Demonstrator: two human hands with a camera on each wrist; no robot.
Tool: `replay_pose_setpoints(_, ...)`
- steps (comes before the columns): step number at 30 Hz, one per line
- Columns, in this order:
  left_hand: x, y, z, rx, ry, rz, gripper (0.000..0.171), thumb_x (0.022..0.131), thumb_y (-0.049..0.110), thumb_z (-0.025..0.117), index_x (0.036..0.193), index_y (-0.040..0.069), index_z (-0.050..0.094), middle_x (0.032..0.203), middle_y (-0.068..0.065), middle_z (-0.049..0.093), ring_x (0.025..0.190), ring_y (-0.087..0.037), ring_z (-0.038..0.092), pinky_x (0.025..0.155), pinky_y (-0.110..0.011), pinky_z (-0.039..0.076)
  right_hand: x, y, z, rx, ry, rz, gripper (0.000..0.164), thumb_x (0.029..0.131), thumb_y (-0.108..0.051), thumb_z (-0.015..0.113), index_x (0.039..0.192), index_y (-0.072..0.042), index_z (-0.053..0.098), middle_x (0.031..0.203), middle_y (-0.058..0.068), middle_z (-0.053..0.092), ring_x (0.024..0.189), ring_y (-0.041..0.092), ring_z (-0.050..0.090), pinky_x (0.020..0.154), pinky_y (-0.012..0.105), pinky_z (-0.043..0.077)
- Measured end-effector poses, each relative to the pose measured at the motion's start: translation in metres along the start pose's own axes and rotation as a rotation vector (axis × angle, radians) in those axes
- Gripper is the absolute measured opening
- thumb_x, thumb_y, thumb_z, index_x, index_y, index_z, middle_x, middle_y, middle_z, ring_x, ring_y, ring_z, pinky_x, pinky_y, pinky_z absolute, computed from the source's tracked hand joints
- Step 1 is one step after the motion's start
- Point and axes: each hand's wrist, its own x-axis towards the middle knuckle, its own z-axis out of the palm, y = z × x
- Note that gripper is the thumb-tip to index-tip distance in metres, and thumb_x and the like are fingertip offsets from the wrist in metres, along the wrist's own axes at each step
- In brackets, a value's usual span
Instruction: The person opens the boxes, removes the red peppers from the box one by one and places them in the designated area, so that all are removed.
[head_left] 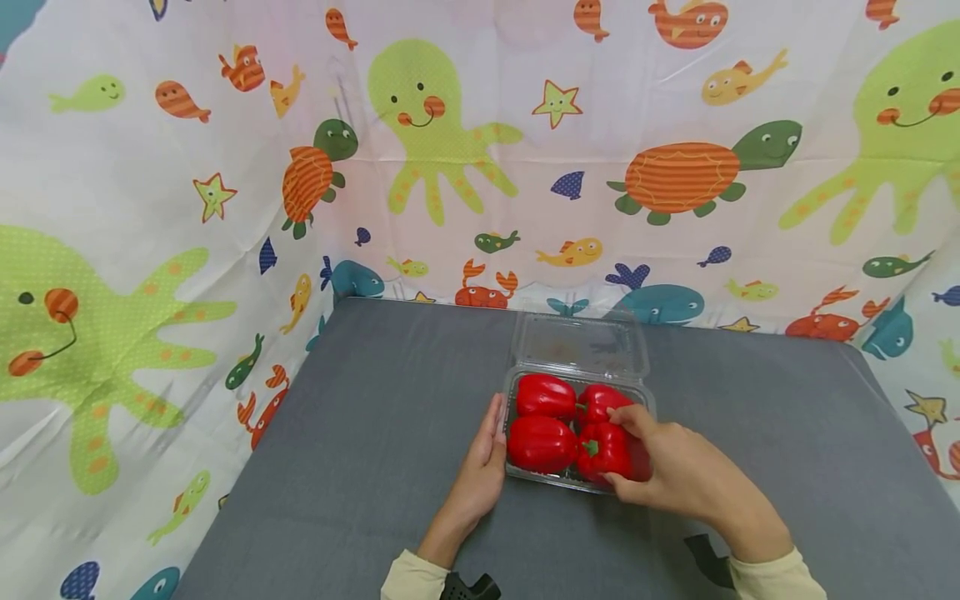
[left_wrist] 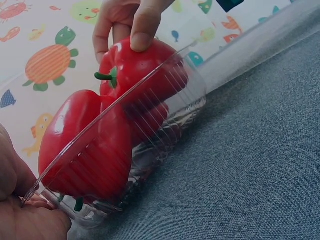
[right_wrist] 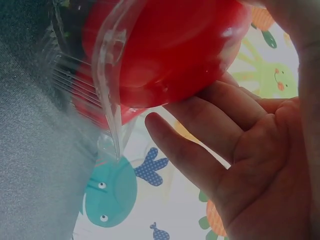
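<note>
A clear plastic clamshell container [head_left: 551, 481] lies on the table with its hinged lid [head_left: 581, 343] folded back. Red bell peppers fill it: two on the left [head_left: 542, 444], one at the back right, and one at the front right. My right hand [head_left: 686, 471] grips the front-right bell pepper [head_left: 602, 446] between thumb and fingers; its green stem shows in the head view. In the left wrist view that pepper [left_wrist: 145, 65] rises partly above the rim. At the container's left side, my left hand [head_left: 480, 467] holds its wall, with the rim between thumb and fingers [left_wrist: 12, 165].
A grey cloth [head_left: 390, 392] covers the table. Behind and to the left hangs a white curtain [head_left: 480, 50] printed with sea animals; its lower edge meets the table's back edge, close behind the lid.
</note>
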Motion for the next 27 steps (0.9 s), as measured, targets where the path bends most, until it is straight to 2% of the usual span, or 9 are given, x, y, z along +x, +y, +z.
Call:
replay_pose_setpoints(10,-0.002,0.003,0.001,-0.001,0.008,-0.012,0.065,0.114,0.006,0.038,0.171,0.014,0.009,0.178,0.001,0.013,0.163,-0.019,0.013,0.127,-0.037,0.023,-0.003,-0.005,-0.007,0.007,-0.014,0.018,0.081,0.074,-0.042,0.096,0.137,-0.013,0.055,0.112,0.002,0.077,0.085,0.01,0.07,0.068,0.034,0.065)
replay_pose_setpoints(16,-0.002,0.004,0.002,-0.005,0.015,-0.01,0.066,0.113,0.005,0.038,0.172,0.018,0.01,0.178,0.001,0.012,0.163,-0.019,0.012,0.127,-0.039,0.022,-0.006,-0.007,-0.015,-0.005,-0.018,0.031,0.083,0.074,-0.044,0.095,0.14,-0.015,0.054,0.102,-0.004,0.076,0.084,0.009,0.069,0.067,0.031,0.064)
replay_pose_setpoints(27,-0.004,0.004,0.005,0.012,0.049,-0.025,0.066,0.113,0.007,0.039,0.172,0.017,0.012,0.178,0.001,0.014,0.163,-0.02,0.013,0.129,-0.044,0.021,-0.009,0.004,-0.031,-0.04,0.056,0.019,0.087,0.077,-0.036,0.095,0.148,-0.014,0.05,0.099,-0.004,0.076,0.084,0.011,0.071,0.068,0.034,0.065)
